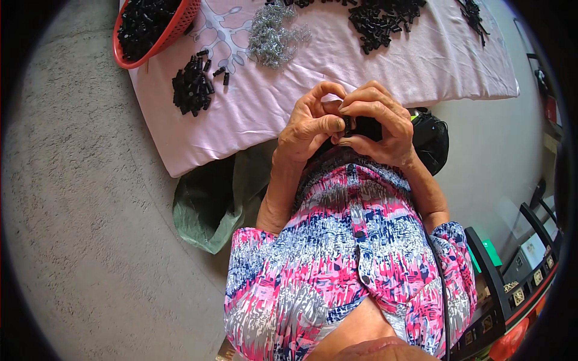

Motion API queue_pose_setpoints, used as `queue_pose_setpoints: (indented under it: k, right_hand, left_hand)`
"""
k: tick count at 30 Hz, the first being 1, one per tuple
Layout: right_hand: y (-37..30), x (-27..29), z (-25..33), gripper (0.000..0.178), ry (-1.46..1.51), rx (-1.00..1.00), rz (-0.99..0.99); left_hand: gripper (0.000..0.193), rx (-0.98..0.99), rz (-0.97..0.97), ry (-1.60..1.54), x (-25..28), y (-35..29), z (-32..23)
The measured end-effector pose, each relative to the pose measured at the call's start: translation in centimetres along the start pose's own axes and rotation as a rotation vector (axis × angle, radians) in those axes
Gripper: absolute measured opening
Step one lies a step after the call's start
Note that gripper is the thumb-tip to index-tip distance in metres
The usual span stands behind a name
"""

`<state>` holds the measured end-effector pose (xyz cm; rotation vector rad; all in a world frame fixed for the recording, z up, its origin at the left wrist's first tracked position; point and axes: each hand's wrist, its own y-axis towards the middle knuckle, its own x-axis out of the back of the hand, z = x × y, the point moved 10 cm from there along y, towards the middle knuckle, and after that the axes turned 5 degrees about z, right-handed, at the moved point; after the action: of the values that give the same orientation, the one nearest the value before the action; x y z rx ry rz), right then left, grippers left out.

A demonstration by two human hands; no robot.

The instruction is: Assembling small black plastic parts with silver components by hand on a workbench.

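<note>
Close to my body, just off the near edge of the cloth-covered table point(235, 129), my two hands meet. A small black cylindrical part point(347, 125) is between them, mostly hidden by the fingers. My left hand point(308, 127) pinches it between thumb and index finger. From the other side, my right hand point(384, 125) closes its fingertips on the same part. On the table to the left lies a small pile of black cylindrical parts point(192, 87). Beyond my hands is a heap of thin silvery springs point(272, 36), with a larger pile of black parts point(379, 27) to its right.
A red plastic basket point(161, 43) full of black parts stands at the table's far left. More black pieces point(474, 21) lie far right. Below the near edge hangs an open green sack point(211, 231). A black bag point(435, 141) and dark furniture point(503, 289) are at the right.
</note>
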<state>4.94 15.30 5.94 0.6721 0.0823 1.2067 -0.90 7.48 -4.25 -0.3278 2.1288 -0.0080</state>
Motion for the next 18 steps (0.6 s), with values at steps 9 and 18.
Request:
queue_pose_setpoints:
  k: [9,18]
  right_hand:
    - [0.7,-0.2,0.2,0.041,0.018,0.039,0.001]
    - [1.1,-0.1,0.6,0.037,-0.056,0.083,-0.019]
  left_hand:
    - [0.051,-0.021,0.032,-0.139,0.0,0.1,0.0]
    - [0.043,-0.016,0.082,-0.205,-0.9,0.4,-0.2]
